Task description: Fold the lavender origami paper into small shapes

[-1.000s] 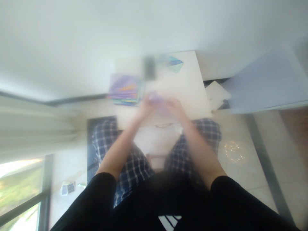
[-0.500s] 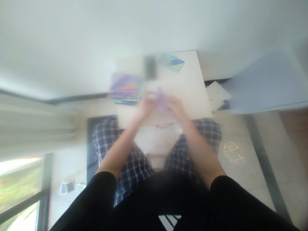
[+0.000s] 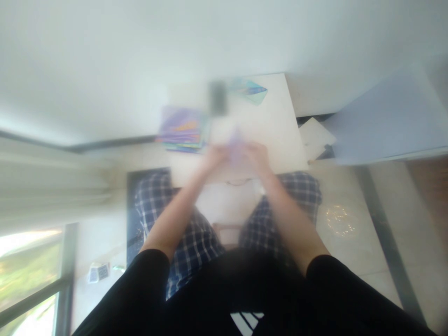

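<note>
Purple and blurred, the piece (image 3: pixel 237 148) is gripped between my left hand (image 3: pixel 217 154) and right hand (image 3: pixel 257 155), over the white table (image 3: pixel 282 135); left lies a colourful stack (image 3: pixel 181 129), farther out a dark blurred object (image 3: pixel 218 98).

Window (image 3: pixel 30 273) was near left, pale curtain (image 3: pixel 52 196) farther back. Small printed item (image 3: pixel 99 272) lay on floor (image 3: pixel 353 266), near left. Glittering patch (image 3: pixel 339 220) showed right; big grey-blue panel (image 3: pixel 388 119) was far right.
</note>
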Tool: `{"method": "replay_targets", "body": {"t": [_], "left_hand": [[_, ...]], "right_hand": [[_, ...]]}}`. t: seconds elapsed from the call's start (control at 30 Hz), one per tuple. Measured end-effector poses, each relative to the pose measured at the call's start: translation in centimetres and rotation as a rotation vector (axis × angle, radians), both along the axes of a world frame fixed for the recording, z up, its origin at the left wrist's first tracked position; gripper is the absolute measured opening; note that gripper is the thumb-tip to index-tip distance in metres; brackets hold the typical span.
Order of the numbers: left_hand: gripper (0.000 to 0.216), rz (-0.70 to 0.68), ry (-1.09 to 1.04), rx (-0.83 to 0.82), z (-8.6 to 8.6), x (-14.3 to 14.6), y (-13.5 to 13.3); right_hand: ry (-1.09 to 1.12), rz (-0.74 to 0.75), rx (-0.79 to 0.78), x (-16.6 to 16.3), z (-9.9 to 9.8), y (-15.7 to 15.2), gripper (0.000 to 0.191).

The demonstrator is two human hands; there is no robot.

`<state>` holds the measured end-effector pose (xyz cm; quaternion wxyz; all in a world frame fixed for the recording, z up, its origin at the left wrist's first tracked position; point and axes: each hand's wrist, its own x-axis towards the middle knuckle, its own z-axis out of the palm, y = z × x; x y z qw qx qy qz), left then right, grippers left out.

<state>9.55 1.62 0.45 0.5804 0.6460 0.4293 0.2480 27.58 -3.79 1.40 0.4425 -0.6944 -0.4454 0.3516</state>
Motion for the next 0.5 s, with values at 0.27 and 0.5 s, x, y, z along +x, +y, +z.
{"method": "replay_targets", "body": {"t": [0.27, 0.5], "left_hand": [[0.027, 0.108, 0.071, 0.178, -1.6, 0.8, -1.2], [0.033, 0.033, -0.012, 0.165, -0.1, 0.7, -1.3]], "right_hand": [[0.074, 0.149, -0.034, -0.3, -0.3, 0.0, 0.046], [-0.061, 0.118, 0.010, 0.0, -0.6, 0.3, 0.035]]}}
